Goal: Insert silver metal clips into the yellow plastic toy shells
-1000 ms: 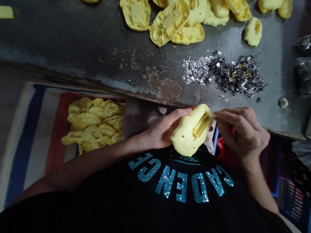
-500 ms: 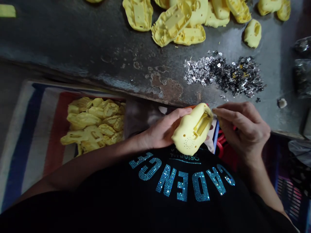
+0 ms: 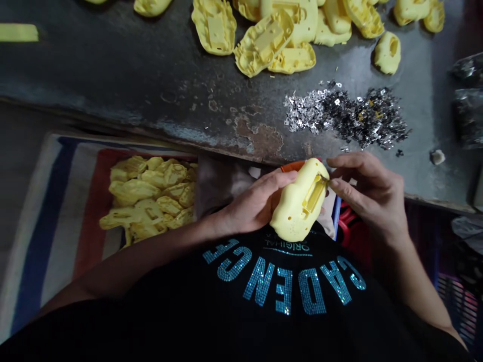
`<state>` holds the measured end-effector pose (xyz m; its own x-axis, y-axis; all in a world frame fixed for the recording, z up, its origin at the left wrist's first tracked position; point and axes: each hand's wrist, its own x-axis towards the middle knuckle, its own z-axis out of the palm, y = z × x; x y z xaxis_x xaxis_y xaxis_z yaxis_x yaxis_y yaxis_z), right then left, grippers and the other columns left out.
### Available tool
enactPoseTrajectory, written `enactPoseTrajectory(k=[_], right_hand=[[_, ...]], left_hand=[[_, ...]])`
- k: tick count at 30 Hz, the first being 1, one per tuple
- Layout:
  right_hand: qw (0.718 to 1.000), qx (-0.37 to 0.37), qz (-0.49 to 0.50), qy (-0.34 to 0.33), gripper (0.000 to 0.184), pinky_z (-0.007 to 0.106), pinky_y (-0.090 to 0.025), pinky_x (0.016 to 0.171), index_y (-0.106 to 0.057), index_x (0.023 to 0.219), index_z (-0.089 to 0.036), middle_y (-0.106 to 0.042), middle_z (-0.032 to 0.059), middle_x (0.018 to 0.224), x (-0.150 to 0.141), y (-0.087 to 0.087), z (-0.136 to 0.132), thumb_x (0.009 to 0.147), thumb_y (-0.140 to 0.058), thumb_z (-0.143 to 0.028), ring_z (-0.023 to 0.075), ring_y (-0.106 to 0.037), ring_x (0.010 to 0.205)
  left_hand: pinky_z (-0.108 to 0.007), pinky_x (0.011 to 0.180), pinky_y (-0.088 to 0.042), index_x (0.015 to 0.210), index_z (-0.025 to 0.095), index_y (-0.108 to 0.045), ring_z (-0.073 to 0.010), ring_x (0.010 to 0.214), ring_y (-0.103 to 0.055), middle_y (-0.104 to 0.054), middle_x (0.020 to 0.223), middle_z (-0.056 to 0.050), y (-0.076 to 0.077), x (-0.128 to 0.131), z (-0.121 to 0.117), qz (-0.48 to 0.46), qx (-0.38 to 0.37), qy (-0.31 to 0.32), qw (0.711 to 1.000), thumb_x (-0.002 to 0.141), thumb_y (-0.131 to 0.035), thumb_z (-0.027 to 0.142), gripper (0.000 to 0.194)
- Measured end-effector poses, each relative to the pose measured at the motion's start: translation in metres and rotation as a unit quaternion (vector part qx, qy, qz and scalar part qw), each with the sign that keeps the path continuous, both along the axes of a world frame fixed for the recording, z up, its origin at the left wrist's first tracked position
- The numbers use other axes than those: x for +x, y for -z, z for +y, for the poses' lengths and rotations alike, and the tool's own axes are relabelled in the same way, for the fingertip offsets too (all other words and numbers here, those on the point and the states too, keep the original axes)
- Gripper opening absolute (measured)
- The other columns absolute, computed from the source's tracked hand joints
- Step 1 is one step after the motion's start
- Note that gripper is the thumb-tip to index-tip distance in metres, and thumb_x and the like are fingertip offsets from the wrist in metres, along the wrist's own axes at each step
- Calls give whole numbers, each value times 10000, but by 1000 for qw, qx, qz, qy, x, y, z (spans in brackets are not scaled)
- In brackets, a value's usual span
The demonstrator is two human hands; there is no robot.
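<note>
My left hand grips a yellow plastic shell by its left side, fingers behind it and thumb along the upper edge. The shell is tilted, with a long slotted compartment facing up and small holes at its lower end. At the compartment's upper right end a small dark metal piece shows. My right hand is at that end, its thumb tip against or very near the metal piece. The index finger is raised apart from the thumb. A pile of small metal clips lies on the workbench beyond my hands.
More yellow shells lie along the far side of the bench. Left of my lap, a striped sack holds a heap of yellow shell parts. Clear plastic bags with metal parts sit at the right, near a small whitish lump.
My right index finger has lifted away from the thumb, which has come to the slot's end. A dark metal piece now shows there. The shell has turned slightly in my left hand.
</note>
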<state>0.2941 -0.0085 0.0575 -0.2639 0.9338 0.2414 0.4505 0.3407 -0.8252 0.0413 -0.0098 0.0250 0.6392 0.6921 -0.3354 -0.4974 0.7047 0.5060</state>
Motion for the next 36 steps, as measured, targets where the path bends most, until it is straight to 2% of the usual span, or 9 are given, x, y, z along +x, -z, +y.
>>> enactPoseTrajectory(k=[3, 7, 12, 19, 24, 26, 29, 33, 36], right_hand=[[994, -99, 34, -36, 323, 381, -668, 791, -867, 1276, -338, -855, 41, 1130, 1, -5, 7, 1014, -953, -506, 225, -805, 913], [984, -164, 64, -40, 404, 344, -668, 750, -864, 1175, -299, -847, 26, 1043, -3, -13, 12, 937, -1010, -591, 199, -789, 855], [944, -256, 191, -79, 353, 325, -693, 731, -836, 1116, -277, -831, 0, 982, -7, -10, 17, 901, -1060, -445, 173, -787, 818], [907, -304, 280, -79, 253, 262, -664, 707, -852, 1076, -262, -850, -9, 997, -11, -1, 18, 907, -1040, -278, 138, -765, 816], [889, -334, 299, -88, 295, 222, -618, 620, -844, 1083, -251, -833, -19, 975, -12, 2, 20, 884, -1058, -289, 113, -717, 740], [889, -332, 303, -86, 319, 221, -613, 597, -841, 1085, -251, -827, -19, 973, -13, 2, 19, 876, -1068, -330, 108, -701, 710], [901, -312, 293, -73, 316, 232, -632, 621, -834, 1072, -252, -824, -16, 963, -15, 1, 18, 890, -1060, -377, 112, -709, 719], [935, -274, 219, -59, 331, 307, -675, 686, -826, 1085, -276, -831, -2, 972, -14, -3, 14, 911, -1038, -462, 164, -755, 787], [956, -247, 143, -63, 328, 333, -661, 664, -840, 1122, -294, -844, 8, 973, -10, -12, 13, 938, -1001, -512, 191, -770, 783]], left_hand=[[-351, 945, -653, 1522, 246, -765, -267, 1094, -821, -882, 1280, -77, 2, 1, -6, 33, 13, -34, 999, 901, -991, 517, 714], [-317, 898, -647, 1484, 278, -796, -237, 1036, -819, -884, 1179, -45, 6, -1, -11, 48, 61, -43, 996, 920, -1003, 508, 644], [-355, 904, -688, 1487, 297, -796, -246, 1026, -835, -883, 1233, -50, 6, -4, -10, 39, 39, -31, 998, 879, -1030, 514, 687], [-442, 1010, -702, 1559, 279, -755, -287, 1140, -842, -854, 1450, -104, 3, -3, -9, 25, 23, -21, 999, 906, -981, 511, 729], [-498, 1169, -659, 1581, 265, -759, -352, 1385, -786, -796, 1598, -124, 1, -4, -9, 5, 41, -13, 999, 932, -943, 528, 724], [-523, 1229, -631, 1591, 265, -750, -375, 1484, -739, -769, 1644, -126, 0, -3, -9, -1, 44, -14, 999, 947, -924, 540, 721], [-526, 1243, -628, 1594, 247, -729, -384, 1504, -729, -765, 1648, -134, 0, -2, -10, -2, 28, -18, 999, 937, -929, 539, 746], [-453, 1177, -658, 1577, 235, -710, -353, 1429, -775, -804, 1576, -128, -1, -2, -11, 13, 16, -21, 1000, 929, -928, 536, 747], [-425, 1056, -694, 1575, 240, -705, -327, 1258, -840, -861, 1427, -114, 0, -2, -12, 43, 25, -20, 999, 924, -950, 529, 753]])
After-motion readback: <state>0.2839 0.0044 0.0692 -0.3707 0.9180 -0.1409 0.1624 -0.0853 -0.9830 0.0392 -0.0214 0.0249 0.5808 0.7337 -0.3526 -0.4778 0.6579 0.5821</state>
